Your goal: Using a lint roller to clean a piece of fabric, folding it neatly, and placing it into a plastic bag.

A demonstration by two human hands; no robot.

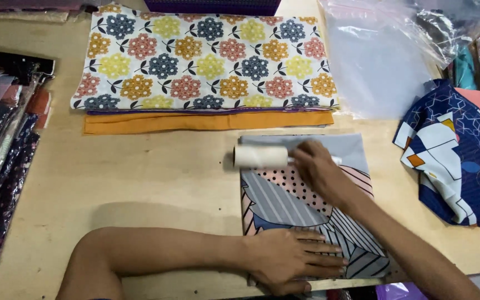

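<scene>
A folded patterned cloth (284, 194) in grey, pink dots and stripes lies on the wooden table (156, 178) in front of me. My left hand (290, 260) lies flat, fingers spread, on its near edge. My right hand (318, 166) grips the handle of a white lint roller (261, 156), whose roll rests on the cloth's far left corner.
A folded floral cloth (206, 58) sits on an orange one (206, 122) at the back. Clear plastic bags (384, 50) lie at the back right, a navy geometric cloth (451, 161) at the right. Bagged fabrics (1, 144) line the left edge.
</scene>
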